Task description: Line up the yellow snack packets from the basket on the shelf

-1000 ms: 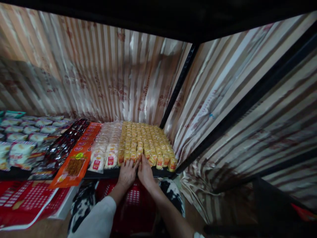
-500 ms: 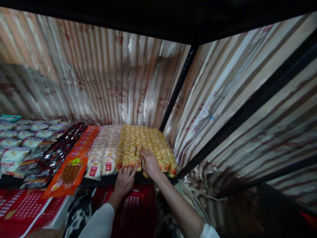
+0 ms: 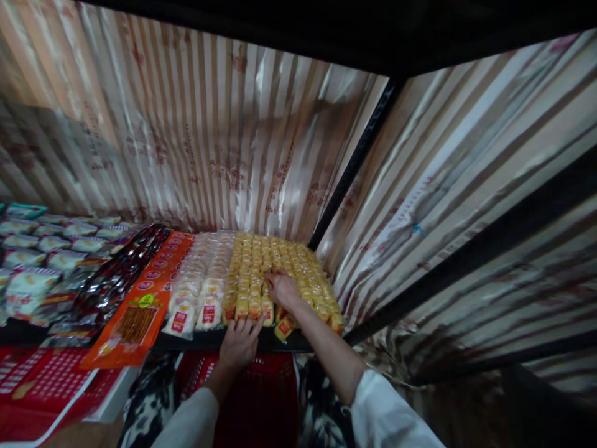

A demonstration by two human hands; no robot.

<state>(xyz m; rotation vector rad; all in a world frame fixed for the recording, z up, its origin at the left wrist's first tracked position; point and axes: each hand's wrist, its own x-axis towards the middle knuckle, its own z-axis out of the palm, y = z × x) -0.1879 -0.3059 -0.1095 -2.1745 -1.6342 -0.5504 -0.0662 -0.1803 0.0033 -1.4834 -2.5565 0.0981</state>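
Rows of small yellow wrapped snack packets (image 3: 254, 261) stand packed together on a dark shelf. My left hand (image 3: 240, 342) lies at their front edge, its fingers spread against the front packets. Further back, my right hand (image 3: 283, 290) reaches down among the rows, fingers bent and close together. Its fingertips touch the yellow packets; whatever is between them is hidden. One yellow packet (image 3: 284, 327) with a red label leans askew at the front, below my right wrist.
Left of the yellow rows are clear bags of white round snacks (image 3: 209, 305), an orange snack packet (image 3: 140, 317) and dark shiny packets (image 3: 109, 289). Red baskets (image 3: 46, 386) sit below the shelf edge (image 3: 205, 340). A black post (image 3: 357, 162) rises behind, before striped sheeting (image 3: 209, 137).
The view has shifted slightly. My right hand has moved a little further back over the rows, and the tilted packet beneath it shows more fully. My left hand stays at the front edge.
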